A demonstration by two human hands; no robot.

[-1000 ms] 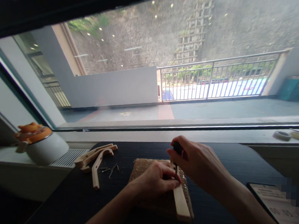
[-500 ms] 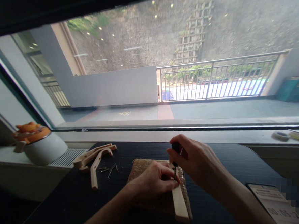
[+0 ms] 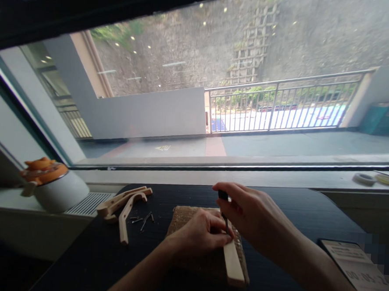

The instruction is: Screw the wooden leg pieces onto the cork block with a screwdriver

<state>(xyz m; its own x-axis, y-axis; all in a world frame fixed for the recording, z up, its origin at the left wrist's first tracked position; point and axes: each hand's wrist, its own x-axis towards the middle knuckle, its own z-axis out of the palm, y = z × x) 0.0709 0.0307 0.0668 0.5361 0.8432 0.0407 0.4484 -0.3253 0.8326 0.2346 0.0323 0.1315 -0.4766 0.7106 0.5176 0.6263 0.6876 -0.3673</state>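
My right hand (image 3: 243, 205) is closed round the black handle of a screwdriver (image 3: 223, 194), whose thin shaft slants down to a pale wooden piece (image 3: 233, 265). My left hand (image 3: 205, 232) grips that wooden piece, with its fingertips close around the shaft's lower end. What the tip touches is hidden by the fingers. Under the wood lies a brown, corrugated-looking pad (image 3: 183, 215). Left of it on the dark table are curved wooden pieces with holes (image 3: 123, 227) and several loose metal screws (image 3: 146, 221).
The dark table (image 3: 279, 265) stands against a window sill. A device with a timer display (image 3: 355, 265) lies at the right. On the sill are a white pot with an orange lid (image 3: 59, 194) and rolls of tape (image 3: 364, 178).
My right hand has dropped slightly and shifted left, tilting the screwdriver's handle to the left. My left hand and the wooden piece stay nearly in place.
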